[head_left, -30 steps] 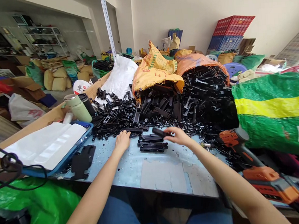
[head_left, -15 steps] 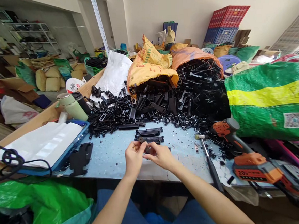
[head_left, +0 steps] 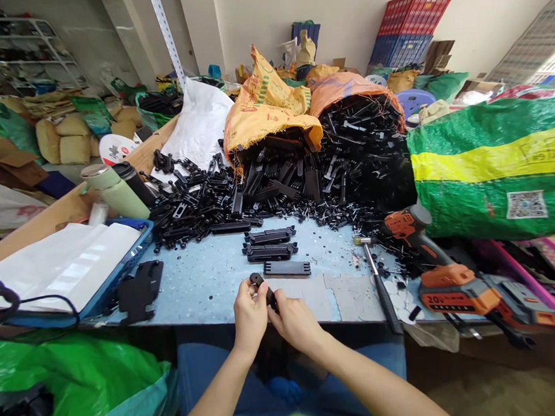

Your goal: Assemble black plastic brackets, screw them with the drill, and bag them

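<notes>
Both my hands meet above the front edge of the blue worktable (head_left: 188, 287), closed around one small black plastic part (head_left: 256, 279) with a rounded, holed end. My left hand (head_left: 250, 314) pinches it near that end. My right hand (head_left: 292, 315) grips its lower end, with the fingers partly hiding it. Just beyond my hands lies a flat black toothed plate (head_left: 287, 269). Behind that plate, two longer black bracket assemblies (head_left: 270, 252) rest one behind the other.
Loose black parts (head_left: 192, 204) heap up at the back, spilling from a yellow sack (head_left: 271, 123) and an orange sack (head_left: 355, 91). To the right lie a hammer (head_left: 380, 283) and a cordless drill (head_left: 454, 284). A blue basket with papers (head_left: 77, 266) and a green bottle (head_left: 119, 197) stand left.
My hands have come down and nearer to me with the black part, uncovering the toothed plate. The part's holed end stands out more clearly. The whole view has shifted slightly.
</notes>
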`<state>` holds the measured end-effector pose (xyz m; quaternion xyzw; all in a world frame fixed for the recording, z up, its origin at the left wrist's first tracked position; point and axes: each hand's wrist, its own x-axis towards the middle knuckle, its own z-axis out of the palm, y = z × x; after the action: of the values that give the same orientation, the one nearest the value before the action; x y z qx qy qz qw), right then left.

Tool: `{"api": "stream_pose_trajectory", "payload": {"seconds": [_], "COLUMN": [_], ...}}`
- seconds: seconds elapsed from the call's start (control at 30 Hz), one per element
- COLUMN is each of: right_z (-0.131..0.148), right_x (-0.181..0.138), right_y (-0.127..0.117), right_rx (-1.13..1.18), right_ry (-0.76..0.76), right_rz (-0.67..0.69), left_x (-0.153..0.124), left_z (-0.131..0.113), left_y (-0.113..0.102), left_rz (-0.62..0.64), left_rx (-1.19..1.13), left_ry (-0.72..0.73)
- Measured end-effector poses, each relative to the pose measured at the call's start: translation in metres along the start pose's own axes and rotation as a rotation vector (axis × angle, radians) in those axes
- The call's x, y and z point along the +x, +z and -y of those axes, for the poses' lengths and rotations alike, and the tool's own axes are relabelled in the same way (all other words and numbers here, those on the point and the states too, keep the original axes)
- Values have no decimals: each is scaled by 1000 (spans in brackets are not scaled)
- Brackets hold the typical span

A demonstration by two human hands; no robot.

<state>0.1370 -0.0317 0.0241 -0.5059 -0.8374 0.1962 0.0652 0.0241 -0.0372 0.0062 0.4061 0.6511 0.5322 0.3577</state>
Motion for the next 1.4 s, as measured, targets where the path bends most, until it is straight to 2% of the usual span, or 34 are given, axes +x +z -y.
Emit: {"api": "stream_pose_trajectory", "payload": {"seconds": [0.13, 0.33, 0.47, 0.53, 0.63, 0.73, 0.8, 0.93, 1.0, 1.03, 1.1, 1.2, 1.3, 1.4], "right_z": [-9, -22, -33, -42, -57, -67, -69, -60, -55, -54, -57, -67, -69, -56], "right_x": [3, 7, 18, 31, 58, 78, 81, 68, 58, 54, 48, 41, 35, 28], "right_y": [2, 11, 0, -9, -15, -12, -9, -10, -13, -16, -23, -38, -45, -36], "right_rx": [-25, -51, -65, -73, -167, -229, -94, 662, 978, 1063, 1100, 929, 726, 762], "right_ry": [-102, -226, -363, -431, -361, -260, -229, -88, -17, -6, -43, -177, -260, -200], "right_rz": [31, 51, 73, 3, -126, -110, -96, -70, -5, 24, 53, 61, 34, -66], "left_x": [4, 7, 14, 21, 33, 38, 36, 31, 29, 28, 27, 22, 13, 4], "left_z": [12, 25, 27, 23, 11, 1, -3, -8, -11, -13, -15, -18, -20, -25], "left_y": [-3, -4, -8, -13, -20, -24, -22, -10, -4, -2, -1, -2, 3, 17], "left_rz": [41, 74, 63, 6, -38, -16, 17, 229, 265, 248, 198, 194, 171, 1], "left_rx": [37, -29, -170, -249, -312, -269, -223, -150, -76, -34, 57, 179, 201, 128], "left_ry": [8, -46, -105, -107, -90, -49, -43, -48, 14, 67, 199, 336, 375, 369]}}
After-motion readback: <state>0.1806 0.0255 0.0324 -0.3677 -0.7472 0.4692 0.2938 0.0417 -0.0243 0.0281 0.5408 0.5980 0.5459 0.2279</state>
